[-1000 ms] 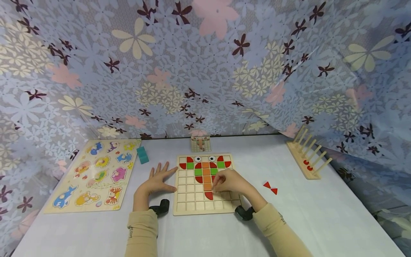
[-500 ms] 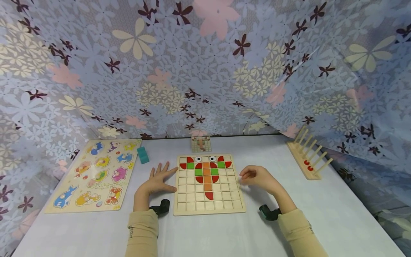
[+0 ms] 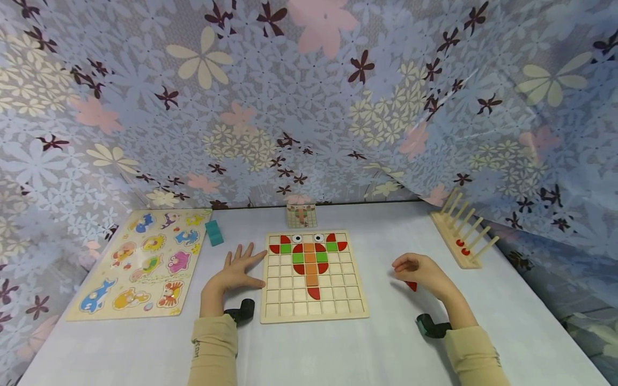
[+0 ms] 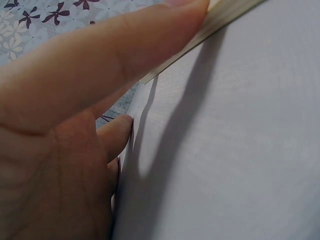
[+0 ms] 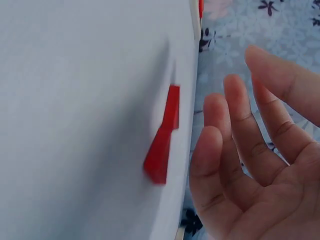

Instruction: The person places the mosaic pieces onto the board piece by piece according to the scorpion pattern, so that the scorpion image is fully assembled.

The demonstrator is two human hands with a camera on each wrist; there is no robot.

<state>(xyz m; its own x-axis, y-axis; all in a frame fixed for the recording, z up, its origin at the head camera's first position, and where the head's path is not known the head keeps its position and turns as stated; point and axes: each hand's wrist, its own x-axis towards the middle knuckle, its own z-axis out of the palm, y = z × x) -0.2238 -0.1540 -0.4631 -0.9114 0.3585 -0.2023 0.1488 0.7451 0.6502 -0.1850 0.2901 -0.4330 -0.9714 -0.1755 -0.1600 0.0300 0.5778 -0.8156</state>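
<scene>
A wooden grid board (image 3: 341, 294) lies in the middle of the table, with red, green and orange tiles and two eye tiles set in its cells. My left hand (image 3: 235, 274) rests spread beside it, thumb and index fingertips at its left edge; the left wrist view shows the thumb (image 4: 110, 60) against that edge. My right hand (image 3: 424, 272) hovers right of the board with loosely bent fingers and holds nothing. Below it two red triangle tiles lie tip to tip: one red triangle (image 5: 172, 107) beyond a nearer red triangle (image 5: 158, 157). In the head view the hand partly hides them.
A small pattern card (image 3: 302, 216) stands behind the board. At left lie an animal puzzle board (image 3: 159, 279) and a teal block (image 3: 214, 233). A wooden peg stand (image 3: 456, 241) with red beads is at the back right. A floral cloth (image 3: 309, 107) hangs behind the table.
My right hand has left the board's lower cells and moved right, over the red triangles. The left hand and the board have stayed in place.
</scene>
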